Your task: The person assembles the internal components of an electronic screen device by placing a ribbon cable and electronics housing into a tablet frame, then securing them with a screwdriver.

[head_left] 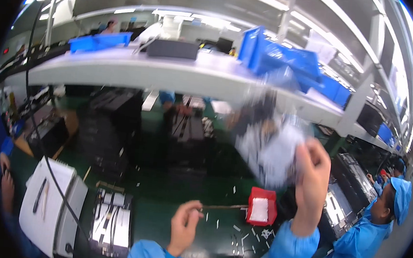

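My right hand (312,178) is raised at the right, its fingers pinching the edge of a clear plastic bag (270,148) with white and dark contents. The bag is smeared by motion, so I cannot make out what is inside. Lower down, my left hand (185,227) is closed on one end of a thin brownish stick (224,207). The stick points right, its far end at the side of a small red tray (271,207). White pieces (260,209) lie in that tray. Small white strips (251,234) are scattered on the dark green tabletop (163,188) in front of it.
At the left are an opened flat device (111,223) and a paper stack (47,208) with pens. Dark panels (110,121) stand behind. A shelf (210,78) with blue bins (282,57) crosses above. Co-workers sit at the right (373,229), at the left and across the table.
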Tool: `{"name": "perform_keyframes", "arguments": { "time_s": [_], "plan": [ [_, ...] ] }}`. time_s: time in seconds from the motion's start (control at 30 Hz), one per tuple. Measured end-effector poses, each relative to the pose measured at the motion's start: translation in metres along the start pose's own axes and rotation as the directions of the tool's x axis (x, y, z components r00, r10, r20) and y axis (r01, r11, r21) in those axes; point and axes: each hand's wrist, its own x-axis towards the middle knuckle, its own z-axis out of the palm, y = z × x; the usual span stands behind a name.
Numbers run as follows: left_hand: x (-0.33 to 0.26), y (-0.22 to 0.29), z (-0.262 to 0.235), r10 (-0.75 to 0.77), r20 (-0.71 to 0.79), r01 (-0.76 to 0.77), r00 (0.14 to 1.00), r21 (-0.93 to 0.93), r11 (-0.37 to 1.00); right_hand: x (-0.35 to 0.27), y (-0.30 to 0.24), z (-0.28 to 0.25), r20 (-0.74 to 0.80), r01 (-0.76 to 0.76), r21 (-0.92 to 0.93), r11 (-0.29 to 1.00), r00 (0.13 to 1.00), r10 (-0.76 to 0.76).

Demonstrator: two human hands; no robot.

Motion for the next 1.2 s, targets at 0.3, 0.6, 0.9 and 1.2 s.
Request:
{"name": "perform_keyframes", "arguments": {
  "time_s": [0.3, 0.6, 0.9, 1.2],
  "plan": [
    [-0.062, 0.066, -0.075, -0.368, 0.175, 0.341, 0.913, 0.167, 0.925, -0.208, 0.081, -0.021, 0.361, -0.699, -0.227, 0.678, 0.586, 0.725],
    [-0.113, 0.04, -0.111, -0.487, -0.059, 0.487, 0.871, -0.018, 0.873, -0.286, 0.109, -0.005, 0.502, 0.037, -0.669, 0.743, 0.76, 0.414],
    [-0.125, 0.038, -0.036, -0.513, 0.252, 0.568, 0.821, -0.266, 0.779, -0.242, 0.043, 0.009, 0.657, -0.234, -0.325, 0.916, 0.641, 0.397],
    [-0.115, 0.025, -0.027, -0.418, 0.489, 0.516, 0.766, -0.079, 0.853, -0.227, 0.053, -0.028, 0.871, -0.146, -0.245, 0.959, 0.4, 0.283]
  ]
}}
